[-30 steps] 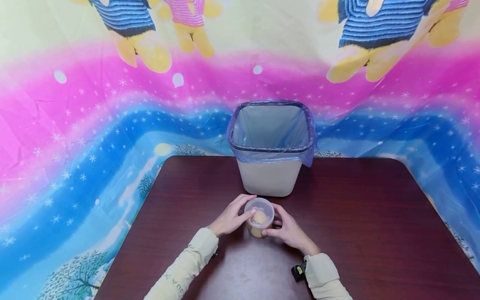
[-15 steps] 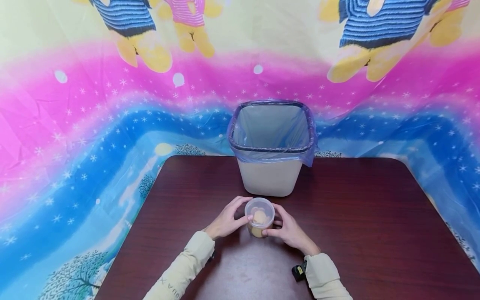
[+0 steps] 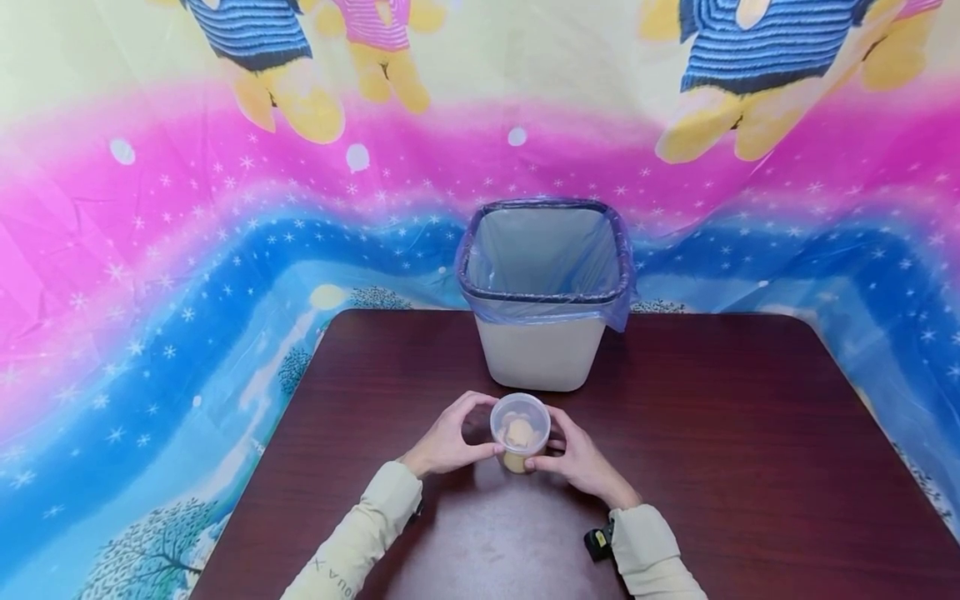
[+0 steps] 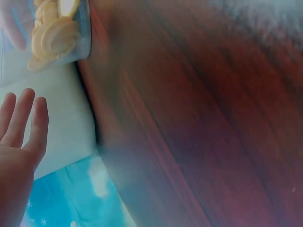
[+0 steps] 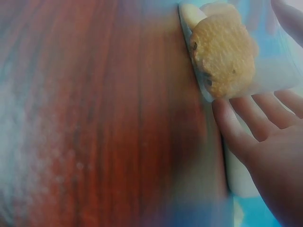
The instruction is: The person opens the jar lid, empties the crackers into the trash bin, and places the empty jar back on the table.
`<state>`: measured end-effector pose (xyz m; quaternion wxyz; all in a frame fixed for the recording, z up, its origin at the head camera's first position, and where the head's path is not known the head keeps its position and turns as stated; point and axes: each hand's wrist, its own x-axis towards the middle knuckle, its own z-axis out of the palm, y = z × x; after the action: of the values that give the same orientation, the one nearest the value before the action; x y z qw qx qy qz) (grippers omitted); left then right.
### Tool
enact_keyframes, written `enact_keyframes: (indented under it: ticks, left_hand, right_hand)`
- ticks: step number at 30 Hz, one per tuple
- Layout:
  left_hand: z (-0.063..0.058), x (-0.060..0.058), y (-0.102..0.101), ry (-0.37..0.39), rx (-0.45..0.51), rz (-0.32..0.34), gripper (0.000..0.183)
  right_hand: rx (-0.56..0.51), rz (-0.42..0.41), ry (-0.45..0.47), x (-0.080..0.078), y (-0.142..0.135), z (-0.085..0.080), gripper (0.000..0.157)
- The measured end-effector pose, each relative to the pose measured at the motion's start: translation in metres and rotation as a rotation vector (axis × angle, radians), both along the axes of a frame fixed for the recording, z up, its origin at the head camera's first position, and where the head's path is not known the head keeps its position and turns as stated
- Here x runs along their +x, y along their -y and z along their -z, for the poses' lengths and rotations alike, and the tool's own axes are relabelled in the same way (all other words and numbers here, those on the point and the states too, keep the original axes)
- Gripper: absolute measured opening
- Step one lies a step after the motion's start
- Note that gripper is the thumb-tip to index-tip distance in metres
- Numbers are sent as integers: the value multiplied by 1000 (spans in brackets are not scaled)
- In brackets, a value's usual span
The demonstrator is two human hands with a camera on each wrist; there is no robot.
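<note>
Two-handed hold on a clear tub point(image 3: 519, 403)

The tub sits between a person's hands at the middle of the counter point(image 3: 757, 433), just in front of the bin point(image 3: 536, 358). Whether its base rests on the wood or is slightly raised, I cannot tell. Pale brown biscuits point(image 5: 222, 54) show through its wall; the right wrist view gives the nearest one a rough face with dark specks.

The right hand point(image 3: 583, 462) grips the tub's right side, thumb on the near wall and fingers round the far side. The left hand point(image 3: 446, 437) curves about the left side, holding the rim between thumb and forefinger; in the left wrist view three of its fingers stand apart from the wall, nearly straight.

Both arms wear cream sleeves point(image 3: 648, 537), and a small black device point(image 3: 598, 543) sits at the right wrist. The bin is upright and off-white, a purple bag point(image 3: 525, 313) folded over its rim. Behind the counter hangs a sheet point(image 3: 150, 275) printed with snowflakes and toy figures in striped tops.
</note>
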<state>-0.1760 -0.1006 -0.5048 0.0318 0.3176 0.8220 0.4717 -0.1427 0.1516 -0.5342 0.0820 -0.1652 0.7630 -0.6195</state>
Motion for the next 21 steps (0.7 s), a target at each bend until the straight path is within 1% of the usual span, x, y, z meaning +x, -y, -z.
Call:
enact_keyframes:
  ticks: [4,7,10,13,16,18,21]
  left_hand:
    - [-1,-2,0,-22,12,12,62]
    - [-2,-3,0,-23,31,15,62]
    - [-3,-3,-1,-7,52,8,62]
    - [-3,-4,-1,10,42,-6,62]
    - [-3,-4,-2,20,19,-14,66]
    - [-3,-3,-3,17,13,-8,71]
    - [-3,-4,-5,-12,1,4,78]
  right_hand:
    - [-6,-9,15,0,0,0,84]
    - [-9,-14,13,0,-1,0,84]
    - [-9,-17,4,0,-1,1,84]
    - [-6,-16,-5,-1,-1,2,84]
    - [0,-14,-7,-1,-1,2,84]
    - [3,-5,0,0,-1,2,84]
    - [6,7,8,0,0,1,84]
